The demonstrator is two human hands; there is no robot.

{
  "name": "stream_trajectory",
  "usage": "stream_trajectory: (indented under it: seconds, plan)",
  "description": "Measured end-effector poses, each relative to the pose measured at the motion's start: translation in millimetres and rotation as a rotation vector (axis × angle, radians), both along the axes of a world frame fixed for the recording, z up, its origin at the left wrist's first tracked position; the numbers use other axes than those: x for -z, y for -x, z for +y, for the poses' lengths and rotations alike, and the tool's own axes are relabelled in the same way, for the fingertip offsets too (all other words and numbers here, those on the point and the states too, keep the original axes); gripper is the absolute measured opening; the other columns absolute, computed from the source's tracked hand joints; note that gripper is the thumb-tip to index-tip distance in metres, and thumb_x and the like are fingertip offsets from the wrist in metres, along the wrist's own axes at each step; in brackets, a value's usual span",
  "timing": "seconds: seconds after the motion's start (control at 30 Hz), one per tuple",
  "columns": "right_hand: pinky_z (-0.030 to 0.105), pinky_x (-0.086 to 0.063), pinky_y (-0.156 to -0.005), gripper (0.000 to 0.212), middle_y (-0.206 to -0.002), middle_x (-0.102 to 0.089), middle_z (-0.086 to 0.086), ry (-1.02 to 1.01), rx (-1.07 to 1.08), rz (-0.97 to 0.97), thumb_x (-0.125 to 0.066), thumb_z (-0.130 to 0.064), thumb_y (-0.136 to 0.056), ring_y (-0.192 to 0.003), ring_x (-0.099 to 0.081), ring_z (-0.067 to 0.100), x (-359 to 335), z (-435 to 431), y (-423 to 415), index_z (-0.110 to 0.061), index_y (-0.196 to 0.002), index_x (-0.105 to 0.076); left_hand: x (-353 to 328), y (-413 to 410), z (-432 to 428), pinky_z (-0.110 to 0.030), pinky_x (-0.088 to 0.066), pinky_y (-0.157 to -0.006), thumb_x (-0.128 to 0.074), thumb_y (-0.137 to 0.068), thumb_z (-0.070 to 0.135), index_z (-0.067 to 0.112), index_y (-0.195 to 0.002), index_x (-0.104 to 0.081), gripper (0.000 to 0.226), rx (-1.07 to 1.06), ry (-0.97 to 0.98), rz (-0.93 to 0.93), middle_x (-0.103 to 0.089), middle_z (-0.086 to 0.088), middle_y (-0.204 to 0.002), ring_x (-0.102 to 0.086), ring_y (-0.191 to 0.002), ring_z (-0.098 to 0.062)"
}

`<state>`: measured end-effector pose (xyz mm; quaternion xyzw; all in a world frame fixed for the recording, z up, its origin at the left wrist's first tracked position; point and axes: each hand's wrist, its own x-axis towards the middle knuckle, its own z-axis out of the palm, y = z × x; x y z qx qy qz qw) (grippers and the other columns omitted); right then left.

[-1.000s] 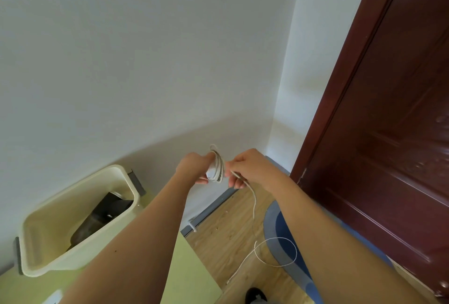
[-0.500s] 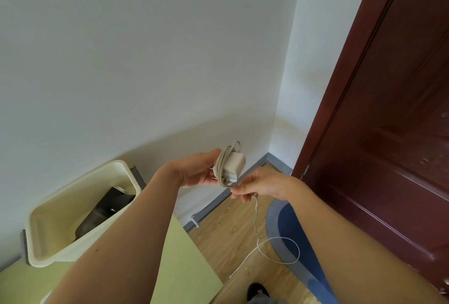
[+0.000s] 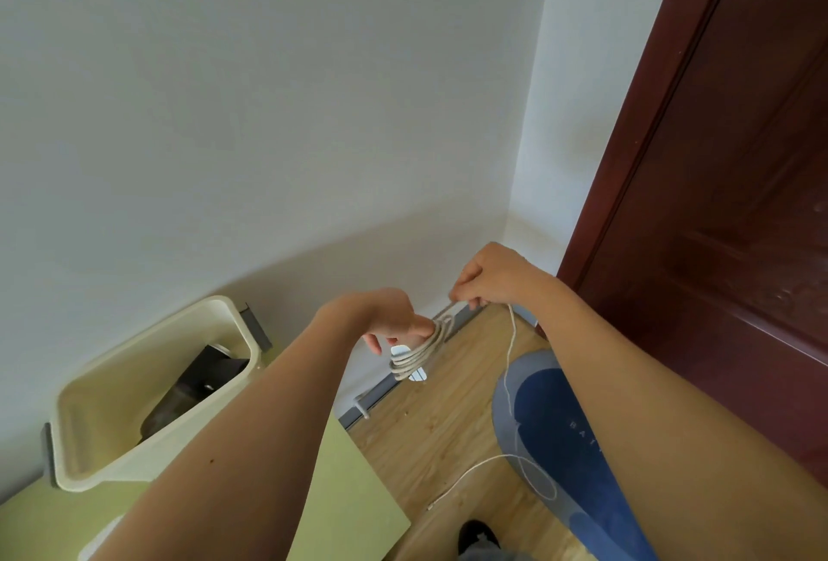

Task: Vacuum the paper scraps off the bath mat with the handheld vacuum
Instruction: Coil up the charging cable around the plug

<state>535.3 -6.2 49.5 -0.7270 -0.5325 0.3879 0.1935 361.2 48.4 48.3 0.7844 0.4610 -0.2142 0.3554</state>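
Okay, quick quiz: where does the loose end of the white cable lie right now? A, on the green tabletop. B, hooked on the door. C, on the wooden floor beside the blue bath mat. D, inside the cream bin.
C: the white cable drops from the right hand, loops over the blue bath mat, and ends on the wooden floor.

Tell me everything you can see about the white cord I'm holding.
The thin white cord looks like smooth plastic cable. Several turns are wound around a small white adapter held by the left hand. One strand runs taut up to the right hand, which pinches it. The rest hangs down, loops over the blue bath mat, and its loose end lies on the wooden floor.
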Motion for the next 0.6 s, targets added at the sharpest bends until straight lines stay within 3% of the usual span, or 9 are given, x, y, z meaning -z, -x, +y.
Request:
stream_trajectory:
  seconds: [0.1, 0.23, 0.3, 0.4, 0.6]
  plan:
    - [0.025, -0.053, -0.066, 0.016, -0.075, -0.074, 0.011, -0.050, 0.116, 0.020, -0.071, -0.015, -0.084, -0.056, -0.059, 0.012, -1.8, 5.4, 10.0, -0.001, -0.087, -0.077, 5.6, -1.3, 4.1, -0.029, -0.057, -0.071, -0.043, -0.093, 0.049, 0.010, -0.077, -0.060, 0.046, -0.135, -0.152, -0.011, -0.052, -0.002, -0.065, -0.065, -0.073, -0.021]
    - [0.027, -0.055, -0.060, 0.015, -0.076, -0.074, 0.017, -0.017, 0.120, 0.095, -0.066, -0.009, -0.084, -0.055, -0.060, 0.017, -5.7, 3.3, 25.0, 0.003, -0.083, -0.075, 12.2, 0.4, 10.8, -0.034, -0.058, -0.081, -0.043, -0.092, 0.047, 0.010, -0.070, -0.057, 0.045, -0.484, -0.175, -0.201, -0.060, -0.005, -0.064, -0.071, -0.073, -0.027]
    - [0.025, -0.052, -0.056, 0.018, -0.070, -0.072, 0.014, 0.022, 0.097, 0.189, -0.064, -0.011, -0.089, -0.048, -0.059, 0.014, -8.3, 1.0, 31.0, 0.003, -0.084, -0.074, 13.2, 2.2, 12.2, -0.036, -0.059, -0.076, -0.044, -0.093, 0.045, 0.006, -0.079, -0.060, 0.044, -0.708, -0.059, -0.366, -0.063, -0.009, -0.072, -0.067, -0.069, -0.025]
    - [0.027, -0.054, -0.064, 0.027, -0.069, -0.071, 0.010, 0.108, 0.024, 0.345, -0.057, -0.021, -0.097, -0.052, -0.061, 0.013, -8.4, -4.5, 35.3, 0.001, -0.095, -0.073, 9.2, 4.0, 10.9, -0.028, -0.054, -0.063, -0.038, -0.097, 0.041, 0.005, -0.099, -0.060, 0.042, -0.915, 0.189, -0.575, -0.063, -0.012, -0.089, -0.060, -0.071, -0.020]
    - [0.031, -0.055, -0.087, 0.030, -0.088, -0.075, 0.007, 0.198, -0.149, 0.584, -0.059, -0.031, -0.095, -0.082, -0.070, 0.018, 5.3, -19.1, 31.7, -0.009, -0.110, -0.071, 3.8, 7.5, 12.5, -0.029, -0.051, -0.054, -0.037, -0.098, 0.033, 0.008, -0.087, -0.064, 0.039, -1.005, 0.432, -0.764, -0.066, -0.009, -0.078, -0.059, -0.068, -0.020]
